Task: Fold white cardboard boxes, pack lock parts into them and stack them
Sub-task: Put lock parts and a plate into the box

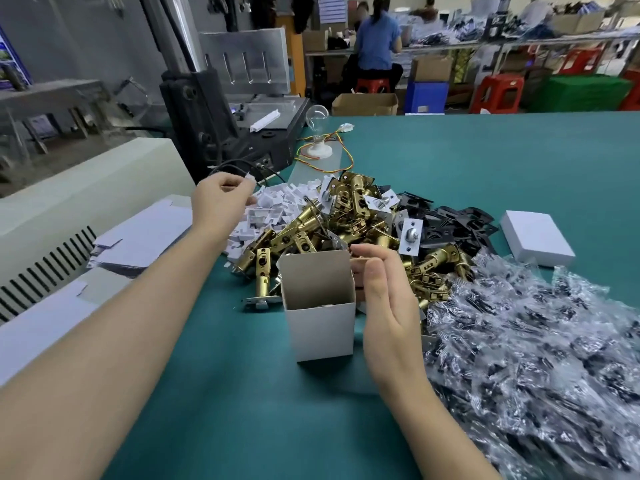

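An open white cardboard box [320,320] stands upright on the green table [485,161], its top flap raised, something metallic inside. My right hand [384,299] is beside its right wall, fingers loosely bent, touching the box's edge. My left hand [221,199] hovers over a pile of small white plastic parts [273,206] and pinches one small white piece. Brass latch parts [346,223] lie heaped behind the box.
Black plates [446,223] and clear bagged screws [536,341] spread to the right. A closed white box [536,237] lies far right. Flat box blanks [138,240] rest on a cream machine at left. A bulb [317,133] and wires sit behind.
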